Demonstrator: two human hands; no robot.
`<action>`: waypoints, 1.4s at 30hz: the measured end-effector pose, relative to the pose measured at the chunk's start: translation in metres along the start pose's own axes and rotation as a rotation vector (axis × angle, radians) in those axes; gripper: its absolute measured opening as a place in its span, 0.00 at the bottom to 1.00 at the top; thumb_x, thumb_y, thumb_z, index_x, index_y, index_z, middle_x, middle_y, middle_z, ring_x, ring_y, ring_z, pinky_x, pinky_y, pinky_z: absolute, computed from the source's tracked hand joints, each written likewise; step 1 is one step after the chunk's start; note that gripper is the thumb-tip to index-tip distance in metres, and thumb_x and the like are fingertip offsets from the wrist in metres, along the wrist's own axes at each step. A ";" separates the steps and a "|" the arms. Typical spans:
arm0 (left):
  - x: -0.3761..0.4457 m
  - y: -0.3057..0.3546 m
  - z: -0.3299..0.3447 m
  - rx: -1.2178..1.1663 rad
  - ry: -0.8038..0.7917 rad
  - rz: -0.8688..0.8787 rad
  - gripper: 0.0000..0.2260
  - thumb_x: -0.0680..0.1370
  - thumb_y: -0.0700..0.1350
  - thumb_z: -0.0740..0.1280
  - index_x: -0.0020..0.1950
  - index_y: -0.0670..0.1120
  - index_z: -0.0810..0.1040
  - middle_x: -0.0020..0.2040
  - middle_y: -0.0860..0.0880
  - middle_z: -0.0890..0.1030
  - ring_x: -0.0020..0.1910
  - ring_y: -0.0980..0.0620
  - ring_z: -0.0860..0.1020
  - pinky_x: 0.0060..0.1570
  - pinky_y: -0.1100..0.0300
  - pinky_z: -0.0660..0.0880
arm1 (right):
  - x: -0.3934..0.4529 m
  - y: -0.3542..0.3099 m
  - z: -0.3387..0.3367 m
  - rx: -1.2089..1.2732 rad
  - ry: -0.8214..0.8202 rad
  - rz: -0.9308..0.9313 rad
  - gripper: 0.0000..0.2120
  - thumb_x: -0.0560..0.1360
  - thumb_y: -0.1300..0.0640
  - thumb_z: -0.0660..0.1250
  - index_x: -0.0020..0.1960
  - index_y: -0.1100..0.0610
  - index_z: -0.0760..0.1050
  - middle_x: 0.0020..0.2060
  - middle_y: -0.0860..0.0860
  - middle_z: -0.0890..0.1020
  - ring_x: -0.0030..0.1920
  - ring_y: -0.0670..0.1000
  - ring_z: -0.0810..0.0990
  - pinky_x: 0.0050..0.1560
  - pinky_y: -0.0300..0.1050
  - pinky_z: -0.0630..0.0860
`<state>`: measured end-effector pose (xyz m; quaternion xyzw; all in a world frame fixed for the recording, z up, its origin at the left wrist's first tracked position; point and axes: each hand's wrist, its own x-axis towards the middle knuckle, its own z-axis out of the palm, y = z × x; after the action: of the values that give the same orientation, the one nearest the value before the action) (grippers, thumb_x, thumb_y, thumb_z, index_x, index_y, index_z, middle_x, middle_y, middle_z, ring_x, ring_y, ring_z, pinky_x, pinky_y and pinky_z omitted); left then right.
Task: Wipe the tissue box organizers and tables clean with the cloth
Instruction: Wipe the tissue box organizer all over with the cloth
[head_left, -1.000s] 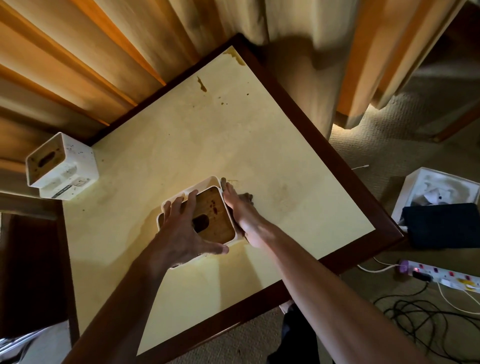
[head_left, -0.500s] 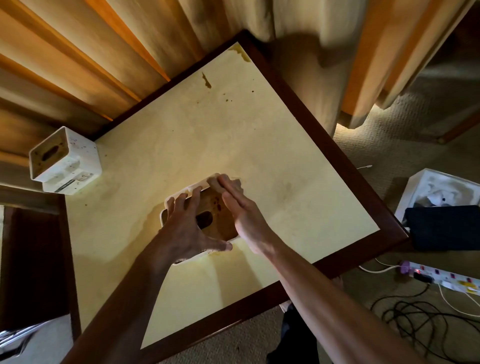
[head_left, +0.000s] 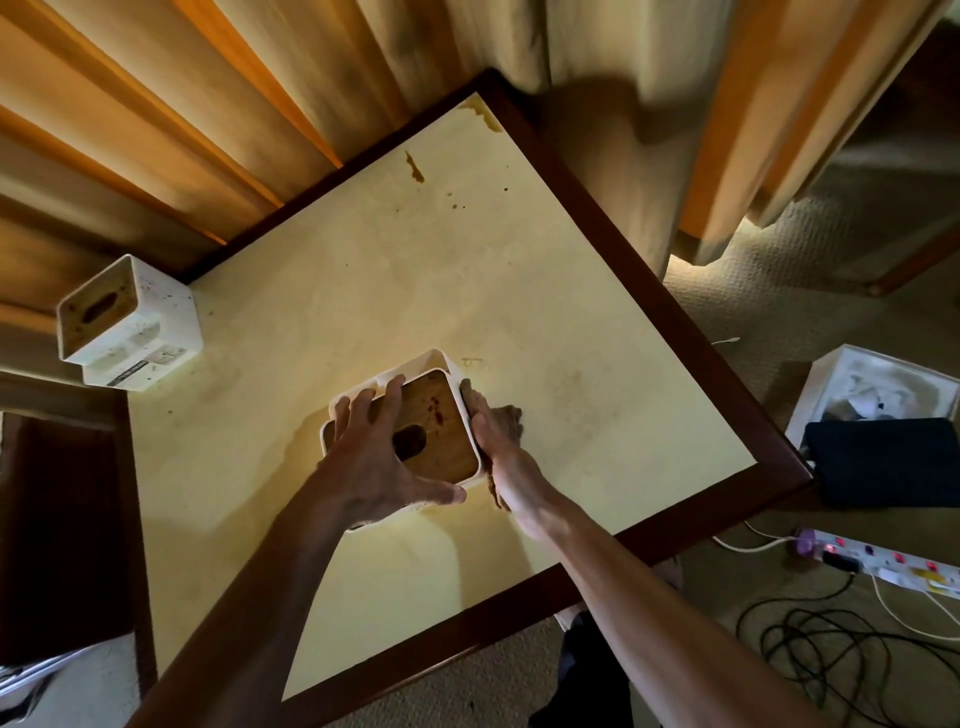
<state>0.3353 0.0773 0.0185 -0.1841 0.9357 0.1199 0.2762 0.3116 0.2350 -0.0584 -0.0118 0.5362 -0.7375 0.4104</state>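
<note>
The tissue box organizer (head_left: 434, 426), white with a brown slotted top, sits a little toward the near edge of the cream surface (head_left: 597, 332), roughly midway between its left and right corners. The left hand (head_left: 376, 467) is spread wide over the organizer's top, fingers reaching across to the far rim and the thumb hooked along the near side, gripping it. The right hand (head_left: 493, 436) lies flat with straight fingers against the organizer's right wall, pressing a brown cloth (head_left: 511, 415) to it; the cloth shows beyond the fingers and below the wrist.

A second organizer (head_left: 127, 325) stands at the surface's far left corner, tipped so that its slotted face looks outward, well apart from the first. Brown stains (head_left: 414, 167) mark the far corner. The wide stretch of surface to the right of the hands and toward the far edge is bare, framed by a dark wooden rim (head_left: 691, 338). Curtains (head_left: 208, 104) hang just behind the far edges. On the carpet to the right lie a white box (head_left: 841, 384), a dark pad (head_left: 883, 462) and a power strip (head_left: 893, 564).
</note>
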 end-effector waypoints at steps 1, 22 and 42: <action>0.000 0.000 0.000 0.004 0.003 0.004 0.71 0.45 0.80 0.66 0.79 0.58 0.36 0.80 0.51 0.46 0.79 0.45 0.43 0.76 0.43 0.53 | 0.003 -0.002 0.001 -0.030 0.011 0.027 0.28 0.79 0.35 0.49 0.78 0.37 0.49 0.77 0.43 0.52 0.76 0.41 0.48 0.77 0.52 0.51; -0.023 -0.011 -0.011 0.140 0.060 -0.169 0.62 0.60 0.81 0.64 0.80 0.55 0.35 0.82 0.45 0.48 0.77 0.39 0.61 0.74 0.34 0.54 | 0.001 -0.039 -0.011 0.243 0.278 -0.050 0.15 0.83 0.47 0.56 0.64 0.41 0.77 0.64 0.38 0.77 0.66 0.43 0.74 0.69 0.46 0.68; -0.020 0.047 0.010 -0.204 0.292 -0.650 0.56 0.65 0.80 0.59 0.78 0.45 0.45 0.66 0.38 0.76 0.65 0.31 0.73 0.64 0.30 0.67 | -0.010 -0.043 -0.012 0.131 0.223 -0.141 0.15 0.85 0.52 0.53 0.59 0.39 0.76 0.67 0.39 0.76 0.69 0.40 0.70 0.75 0.47 0.62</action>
<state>0.3359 0.1288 0.0271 -0.5135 0.8411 0.0910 0.1436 0.2872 0.2542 -0.0250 0.0594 0.5271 -0.7945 0.2955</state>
